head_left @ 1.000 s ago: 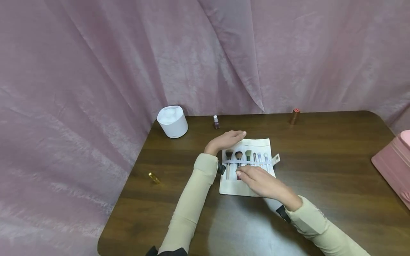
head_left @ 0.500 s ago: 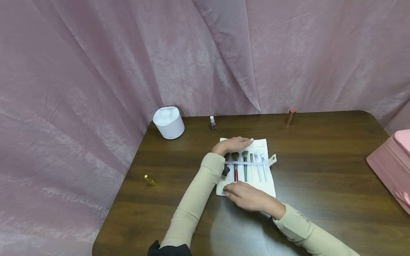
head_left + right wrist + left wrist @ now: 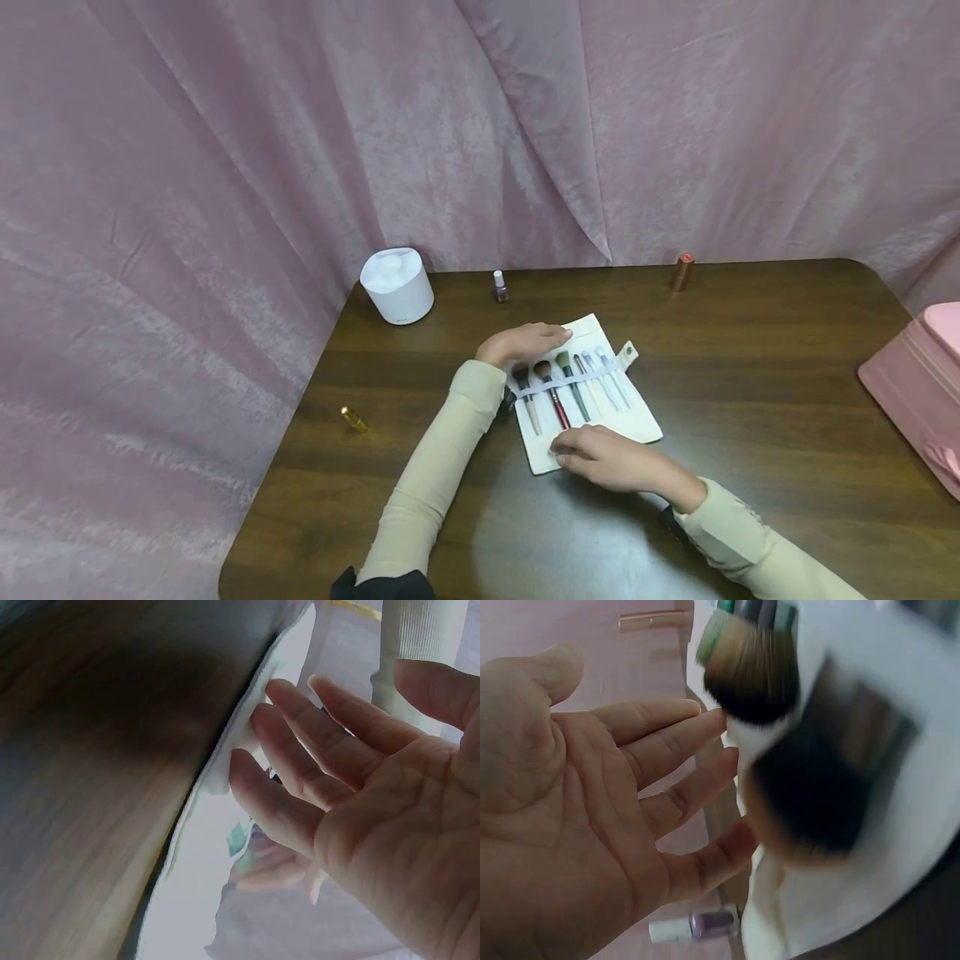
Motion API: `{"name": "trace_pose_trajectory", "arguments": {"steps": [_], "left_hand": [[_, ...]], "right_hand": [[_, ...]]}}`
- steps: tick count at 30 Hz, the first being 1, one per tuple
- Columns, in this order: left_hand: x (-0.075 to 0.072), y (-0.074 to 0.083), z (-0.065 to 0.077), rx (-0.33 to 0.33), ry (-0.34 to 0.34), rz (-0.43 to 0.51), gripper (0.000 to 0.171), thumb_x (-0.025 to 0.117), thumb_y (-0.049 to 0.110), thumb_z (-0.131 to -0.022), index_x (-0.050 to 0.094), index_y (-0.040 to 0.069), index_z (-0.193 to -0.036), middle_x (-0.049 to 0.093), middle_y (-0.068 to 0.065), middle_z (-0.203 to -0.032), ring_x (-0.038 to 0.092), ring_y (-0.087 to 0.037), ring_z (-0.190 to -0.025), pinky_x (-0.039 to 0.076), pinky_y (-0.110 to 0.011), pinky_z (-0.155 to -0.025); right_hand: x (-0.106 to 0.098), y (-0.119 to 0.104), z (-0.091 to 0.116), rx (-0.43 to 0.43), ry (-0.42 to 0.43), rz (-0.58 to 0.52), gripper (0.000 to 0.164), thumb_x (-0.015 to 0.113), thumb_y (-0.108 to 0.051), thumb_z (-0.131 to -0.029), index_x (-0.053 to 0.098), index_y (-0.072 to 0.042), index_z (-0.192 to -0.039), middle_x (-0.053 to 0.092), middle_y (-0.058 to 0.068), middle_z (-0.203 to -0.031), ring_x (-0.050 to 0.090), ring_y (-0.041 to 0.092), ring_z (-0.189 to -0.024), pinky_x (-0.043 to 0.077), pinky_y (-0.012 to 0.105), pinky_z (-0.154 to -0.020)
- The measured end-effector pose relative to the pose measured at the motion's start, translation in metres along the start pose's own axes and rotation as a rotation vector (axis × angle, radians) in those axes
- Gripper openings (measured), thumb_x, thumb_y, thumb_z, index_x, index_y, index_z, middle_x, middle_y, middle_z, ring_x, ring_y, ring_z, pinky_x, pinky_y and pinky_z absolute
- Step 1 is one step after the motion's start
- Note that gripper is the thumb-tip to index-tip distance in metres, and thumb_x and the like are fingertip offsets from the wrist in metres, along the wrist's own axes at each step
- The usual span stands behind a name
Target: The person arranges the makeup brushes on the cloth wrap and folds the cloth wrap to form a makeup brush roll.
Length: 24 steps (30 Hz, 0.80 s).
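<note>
A white fabric brush roll (image 3: 630, 423) lies unrolled and slanted on the table, with several makeup brushes tucked under its elastic band. Across its upper left edge reaches my left hand (image 3: 525, 343), fingers extended. My right hand (image 3: 611, 460) rests at the lower edge, its fingers slightly bent over the fabric. In the left wrist view, the left hand (image 3: 622, 787) has fingertips against the roll's edge, near a dark fluffy brush (image 3: 814, 791). The right wrist view shows the right hand (image 3: 375, 795) with loosely bent fingertips at the roll's rim (image 3: 199, 825).
A white round container (image 3: 397, 292) stands at the back left, near a small nail polish bottle (image 3: 500, 287). A copper lipstick tube (image 3: 682, 273) stands at the back right. A gold tube (image 3: 354, 419) lies at left; a pink case (image 3: 911, 392) sits at the right edge.
The brush roll has turned counterclockwise, its top leaning left. My left hand has shifted left over the last half second; my right hand moved toward me, then to the right.
</note>
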<state>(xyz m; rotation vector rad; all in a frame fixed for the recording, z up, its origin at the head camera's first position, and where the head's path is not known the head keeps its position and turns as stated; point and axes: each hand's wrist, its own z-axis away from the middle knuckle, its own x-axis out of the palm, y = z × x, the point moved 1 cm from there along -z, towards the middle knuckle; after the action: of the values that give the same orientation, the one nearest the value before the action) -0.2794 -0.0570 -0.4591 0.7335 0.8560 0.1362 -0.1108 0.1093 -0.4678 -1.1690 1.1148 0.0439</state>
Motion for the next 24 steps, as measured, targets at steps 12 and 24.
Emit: {"name": "trace_pose_trajectory", "arguments": {"steps": [12, 24], "left_hand": [[-0.003, -0.030, 0.038, 0.090, 0.004, -0.043, 0.066, 0.035, 0.044, -0.110, 0.022, 0.004, -0.161, 0.029, -0.013, -0.164, 0.027, -0.025, -0.150, 0.022, -0.039, -0.120], [0.009, -0.039, 0.068, 0.064, 0.050, -0.095, 0.068, 0.037, 0.047, -0.109, 0.026, 0.004, -0.160, 0.048, -0.015, -0.152, 0.038, -0.024, -0.145, 0.028, -0.041, -0.118]], "right_hand": [[-0.015, 0.016, 0.031, 0.069, 0.075, -0.023, 0.022, 0.063, -0.016, -0.100, 0.070, 0.002, -0.110, 0.071, 0.005, -0.103, 0.066, 0.019, -0.094, 0.053, 0.041, -0.083], [-0.037, 0.027, 0.051, 0.178, 0.122, 0.069, 0.030, 0.070, -0.022, -0.095, 0.069, 0.002, -0.112, 0.071, 0.009, -0.107, 0.067, 0.026, -0.099, 0.052, 0.047, -0.087]]}}
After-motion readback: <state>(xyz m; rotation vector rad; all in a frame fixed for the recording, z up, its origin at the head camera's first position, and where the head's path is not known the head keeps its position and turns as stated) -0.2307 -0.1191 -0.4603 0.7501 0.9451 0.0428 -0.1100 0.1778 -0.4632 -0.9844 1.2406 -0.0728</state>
